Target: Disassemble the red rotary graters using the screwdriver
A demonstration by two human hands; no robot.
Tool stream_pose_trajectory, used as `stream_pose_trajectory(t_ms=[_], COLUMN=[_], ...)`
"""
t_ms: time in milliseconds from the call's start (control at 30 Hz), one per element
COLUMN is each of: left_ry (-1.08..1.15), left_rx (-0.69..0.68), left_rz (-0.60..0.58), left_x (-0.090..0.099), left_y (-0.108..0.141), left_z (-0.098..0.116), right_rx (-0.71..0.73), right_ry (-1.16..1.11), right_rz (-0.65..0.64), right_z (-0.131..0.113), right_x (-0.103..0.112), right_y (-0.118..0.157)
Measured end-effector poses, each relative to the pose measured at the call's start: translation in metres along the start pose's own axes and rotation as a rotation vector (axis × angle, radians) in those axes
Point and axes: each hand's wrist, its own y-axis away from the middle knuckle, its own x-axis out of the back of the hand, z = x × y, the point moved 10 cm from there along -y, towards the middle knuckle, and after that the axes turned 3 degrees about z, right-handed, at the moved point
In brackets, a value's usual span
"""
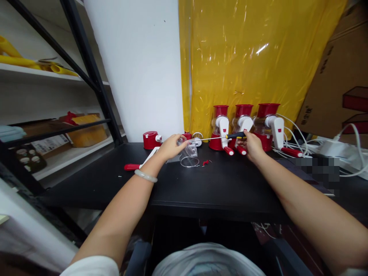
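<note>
My left hand (171,146) is closed on a clear plastic housing (189,156), whose round rim rests on or just over the black table. In my right hand (250,145) is a screwdriver (236,135) with a black and yellow handle. Its long shaft points left, and the tip meets the upper part of the housing near my left fingers; the exact contact is too small to make out. A small red part (205,163) and a few tiny screws lie just right of the housing. Left of my left hand is a white crank with a red handle (132,167).
Three red and white rotary graters (220,124) stand along the back right. A red base piece (150,140) sits at the back left. White cables and a power strip (330,147) lie at the far right. Black-framed shelves (86,50) rise on the left.
</note>
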Motion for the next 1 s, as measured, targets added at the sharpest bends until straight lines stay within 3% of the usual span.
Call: stream_pose_trajectory(t_ms=[267, 400, 700, 1000], left_ry=[0.073, 0.103, 0.098, 0.106], left_rx=[0.018, 0.003, -0.004, -0.021], left_rz=[0.009, 0.003, -0.016, -0.017], left_x=[-0.003, -0.005, -0.009, -0.007], left_y=[-0.001, -0.001, -0.001, 0.0], left_z=[0.003, 0.008, 0.009, 0.012], right_rx=[0.206, 0.252, 0.198, 0.096], right_ry=[0.12, 0.15, 0.166, 0.066], right_rz=[-0.031, 0.021, 0.084, 0.035], right_z=[-0.013, -0.017, -0.014, -0.009], right_x=[0.001, 0.01, 0.015, 0.01], right_y=[-0.005, -0.009, -0.012, -0.012])
